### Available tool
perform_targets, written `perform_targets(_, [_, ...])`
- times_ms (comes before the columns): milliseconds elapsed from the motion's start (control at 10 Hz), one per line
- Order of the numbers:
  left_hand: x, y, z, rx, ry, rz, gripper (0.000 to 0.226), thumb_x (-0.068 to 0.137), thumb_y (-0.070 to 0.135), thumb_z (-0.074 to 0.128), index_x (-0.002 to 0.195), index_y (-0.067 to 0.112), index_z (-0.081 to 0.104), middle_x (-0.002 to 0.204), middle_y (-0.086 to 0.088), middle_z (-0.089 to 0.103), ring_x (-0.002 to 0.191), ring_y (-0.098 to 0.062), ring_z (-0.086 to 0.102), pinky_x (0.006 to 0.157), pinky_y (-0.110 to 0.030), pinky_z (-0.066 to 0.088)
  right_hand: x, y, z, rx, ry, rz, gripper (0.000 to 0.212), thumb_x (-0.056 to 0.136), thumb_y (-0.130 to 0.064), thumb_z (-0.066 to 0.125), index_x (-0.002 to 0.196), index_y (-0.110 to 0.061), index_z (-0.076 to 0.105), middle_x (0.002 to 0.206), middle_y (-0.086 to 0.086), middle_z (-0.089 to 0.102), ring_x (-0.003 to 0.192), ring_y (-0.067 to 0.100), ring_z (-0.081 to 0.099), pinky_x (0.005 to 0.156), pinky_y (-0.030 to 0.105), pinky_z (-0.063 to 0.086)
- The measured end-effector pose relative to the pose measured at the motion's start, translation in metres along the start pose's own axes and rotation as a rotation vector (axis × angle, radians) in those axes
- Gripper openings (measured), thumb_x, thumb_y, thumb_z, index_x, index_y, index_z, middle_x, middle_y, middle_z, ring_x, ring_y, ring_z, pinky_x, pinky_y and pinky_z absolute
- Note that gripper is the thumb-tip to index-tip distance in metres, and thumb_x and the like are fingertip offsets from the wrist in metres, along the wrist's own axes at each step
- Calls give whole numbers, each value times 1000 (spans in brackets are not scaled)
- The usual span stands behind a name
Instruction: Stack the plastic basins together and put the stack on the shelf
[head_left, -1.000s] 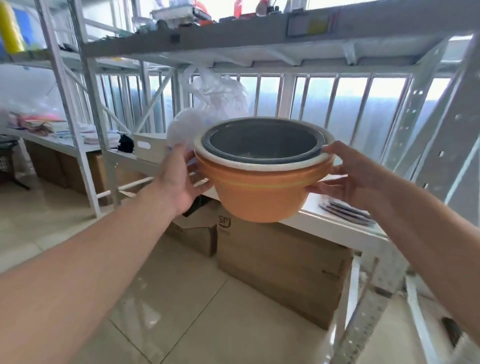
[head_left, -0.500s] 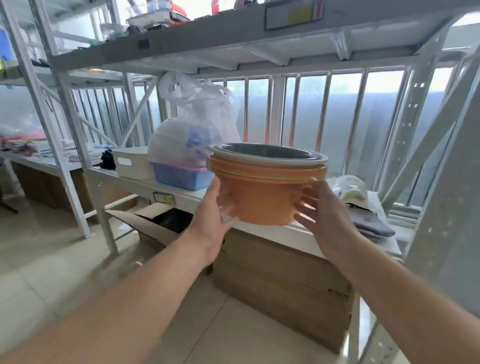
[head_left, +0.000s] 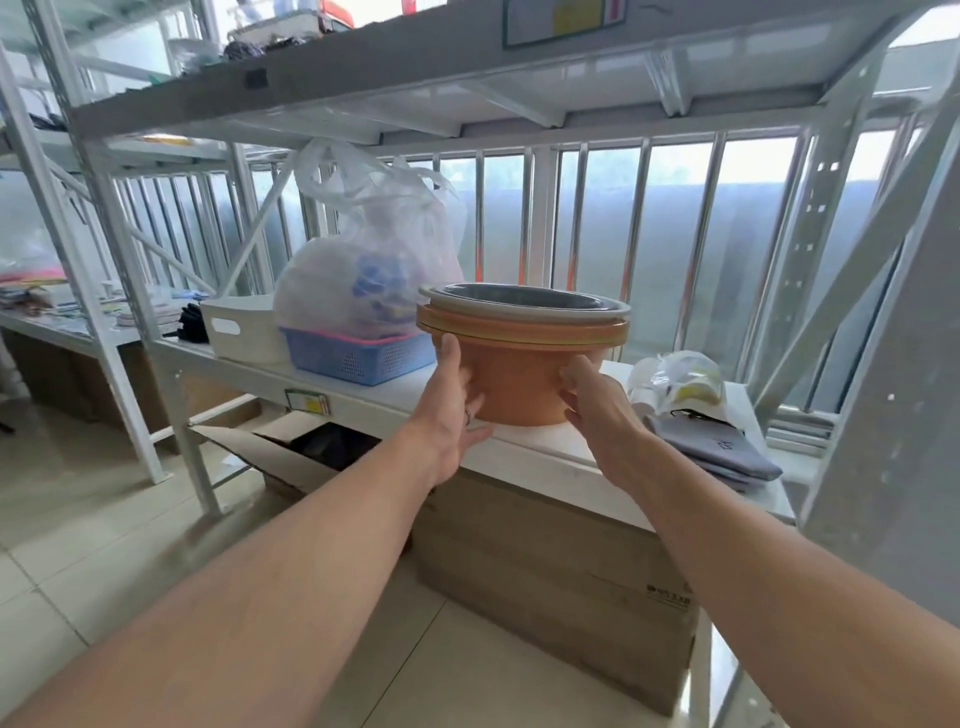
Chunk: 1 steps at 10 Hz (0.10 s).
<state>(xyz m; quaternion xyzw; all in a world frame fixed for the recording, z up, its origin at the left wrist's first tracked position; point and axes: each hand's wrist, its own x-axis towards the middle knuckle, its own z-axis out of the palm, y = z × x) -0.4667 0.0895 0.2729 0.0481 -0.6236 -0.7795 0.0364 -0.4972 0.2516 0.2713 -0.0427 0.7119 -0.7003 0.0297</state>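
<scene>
Head view: the stack of basins (head_left: 519, 364), carried in the air a second ago, now sits on the shelf (head_left: 545, 452) beside the blue basket (head_left: 358, 358). Left hand (head_left: 449, 405) and right hand (head_left: 592, 405) cup its orange sides, fingers spread; release probably remains.

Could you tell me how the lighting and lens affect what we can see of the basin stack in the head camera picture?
In the head view, strong backlight from the window washes out the outdoors; the wide lens bows the shelf uprights at the edges; the basin stack, left hand and right hand remain evenly lit and reasonably sharp, while the far left background looks hazy.
</scene>
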Motion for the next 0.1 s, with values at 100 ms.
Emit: perform_targets(100, [-24, -17, -6, -21, 47, 5, 82, 99, 67, 27, 160, 12, 31, 164, -4, 37, 146, -20, 42, 110, -47, 41, -11, 6, 1, 29, 65, 6, 40, 68, -46, 52, 90, -16, 67, 121, 13, 70, 127, 36, 57, 112, 54, 40])
